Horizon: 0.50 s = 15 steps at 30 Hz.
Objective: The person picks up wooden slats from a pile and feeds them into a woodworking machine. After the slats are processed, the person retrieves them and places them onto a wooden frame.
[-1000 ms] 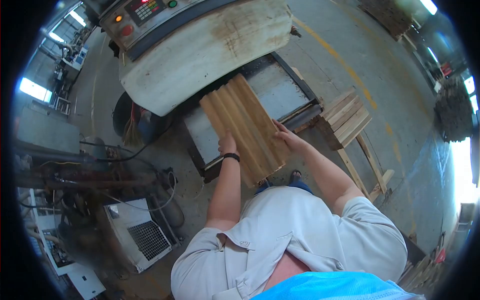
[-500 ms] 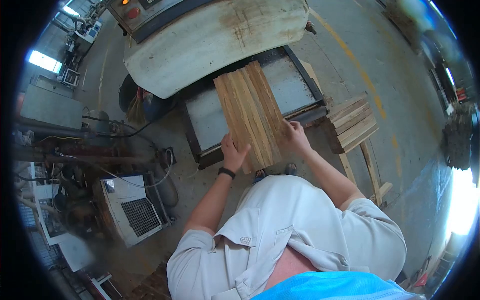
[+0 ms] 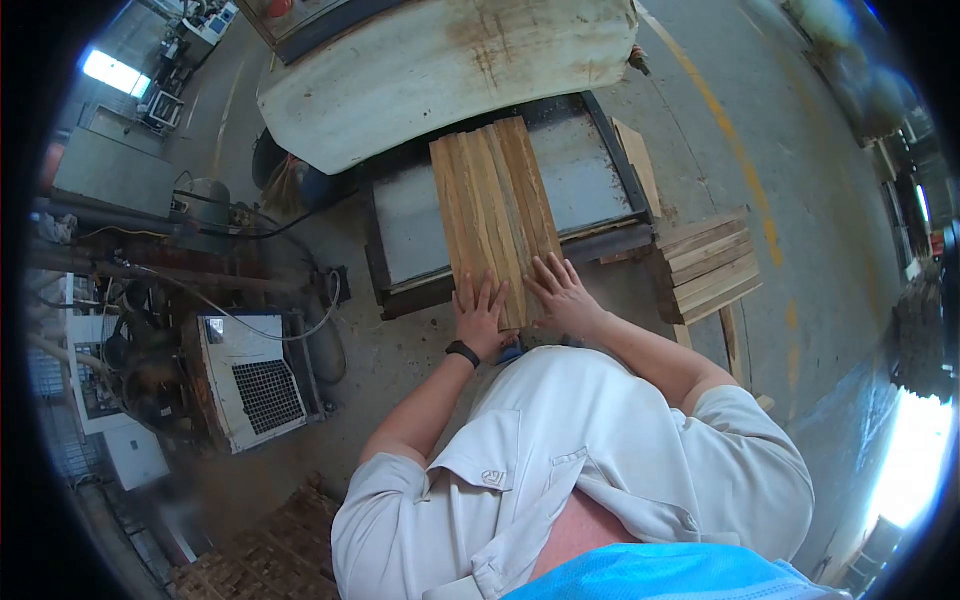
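Both hands lay spread on a row of wooden strips.
The left hand and right hand had their fingers fanned and unclenched, touching the strips' near end, which overhung the dark-rimmed metal bed; the bed bore their farther part. Stacked boards sat to its right, and a pale machine cover stood beyond.

No text is legible; the mark on the pocket flap is unclear.
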Each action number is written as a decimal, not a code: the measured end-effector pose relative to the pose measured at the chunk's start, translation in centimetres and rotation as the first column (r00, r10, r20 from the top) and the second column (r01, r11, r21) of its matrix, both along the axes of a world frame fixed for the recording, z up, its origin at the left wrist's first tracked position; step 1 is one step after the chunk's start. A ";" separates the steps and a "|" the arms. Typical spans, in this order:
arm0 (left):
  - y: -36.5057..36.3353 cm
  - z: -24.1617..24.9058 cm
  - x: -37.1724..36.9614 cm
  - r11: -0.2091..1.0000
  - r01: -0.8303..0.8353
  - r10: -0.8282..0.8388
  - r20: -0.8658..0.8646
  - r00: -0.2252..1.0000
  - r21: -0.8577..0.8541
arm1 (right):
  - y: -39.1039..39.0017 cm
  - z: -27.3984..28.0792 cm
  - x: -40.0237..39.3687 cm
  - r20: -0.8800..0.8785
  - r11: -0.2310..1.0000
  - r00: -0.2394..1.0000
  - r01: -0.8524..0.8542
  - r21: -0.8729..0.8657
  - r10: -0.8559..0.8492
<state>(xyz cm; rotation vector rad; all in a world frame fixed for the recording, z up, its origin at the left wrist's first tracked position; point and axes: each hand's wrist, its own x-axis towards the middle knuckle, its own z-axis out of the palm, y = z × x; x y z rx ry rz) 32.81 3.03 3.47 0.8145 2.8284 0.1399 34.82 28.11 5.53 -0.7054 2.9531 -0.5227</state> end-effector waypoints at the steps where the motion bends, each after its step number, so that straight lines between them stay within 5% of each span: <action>1: 0.2 0.1 -0.2 1.000 0.007 -0.007 -0.006 1.000 -0.007 | 0.1 0.1 -0.4 0.026 1.000 1.000 -0.005 -0.002 0.005; 15: 1.9 -0.5 -9.2 0.999 -0.028 0.025 -0.064 0.998 -0.036 | 1.9 -0.4 -10.4 0.059 0.998 0.997 -0.048 0.043 0.045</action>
